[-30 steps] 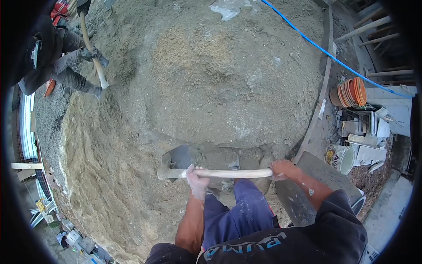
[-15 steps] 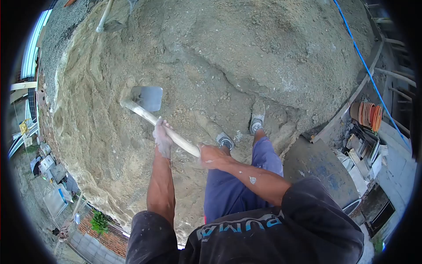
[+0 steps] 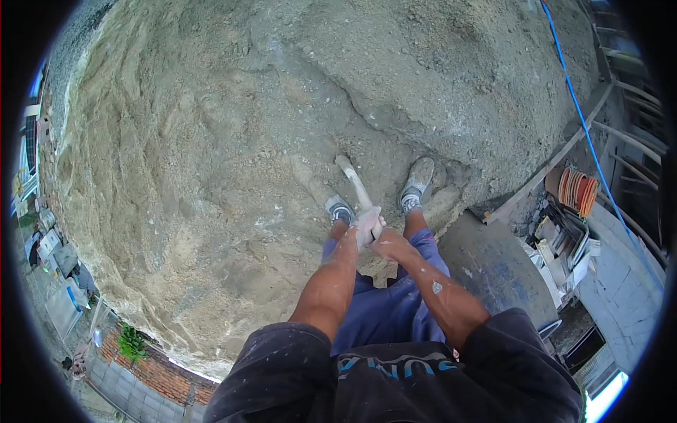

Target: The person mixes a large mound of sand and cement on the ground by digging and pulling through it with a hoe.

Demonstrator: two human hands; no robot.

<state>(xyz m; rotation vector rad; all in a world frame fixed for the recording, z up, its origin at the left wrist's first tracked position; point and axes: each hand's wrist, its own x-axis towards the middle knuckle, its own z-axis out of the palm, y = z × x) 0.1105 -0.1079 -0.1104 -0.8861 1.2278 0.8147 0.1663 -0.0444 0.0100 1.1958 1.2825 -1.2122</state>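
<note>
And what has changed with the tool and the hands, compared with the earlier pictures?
The wooden handle swung from the left to between the shoes; its blade is no longer visible. The left hand came close to the right hand. Nothing was visibly let go: both hands remain on the handle.

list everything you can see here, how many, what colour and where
Tool handle: one, pale, centre
Soil mound: one, brownish, middle and top
Hose or cable: one, blue, upper right
Poles: several, pale, far right
Stacked containers: uncounted, orange, right
Scrap: many pieces, mostly white, right
Panel: one, dark grey, lower right
Plant: one, green, lower left
Bricks: many, reddish, lower left
Shoes: two, greyish, centre
Trousers: one pair, purple, lower centre
Shirt: one, black, bottom
Left hand: one, whitish dust, on handle
Right hand: one, bare, handle's near end
</note>
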